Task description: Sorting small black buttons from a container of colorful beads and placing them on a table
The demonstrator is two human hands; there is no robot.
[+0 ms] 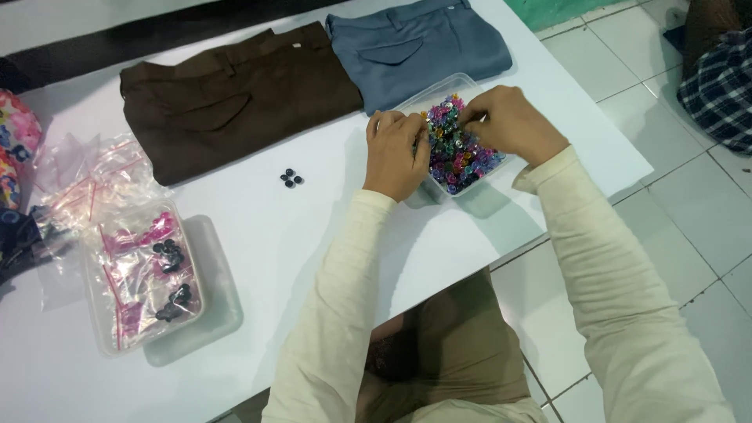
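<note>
A clear plastic tub [439, 92] full of small multicoloured buttons [458, 157] stands near the table's right edge. My left hand [394, 154] rests on the tub's near left rim, fingers curled down into the buttons. My right hand [507, 121] reaches in from the right, fingertips pinched among the buttons at the tub's middle; what they hold is hidden. Three small black buttons [291, 178] lie loose on the white table [274, 235], left of my left hand.
Folded brown trousers [235, 94] and folded grey trousers [419, 47] lie at the table's far side. A clear tray [149, 274] with zip bags of pink and black pieces sits at the left. Another person's checked sleeve [721, 86] shows over the tiled floor.
</note>
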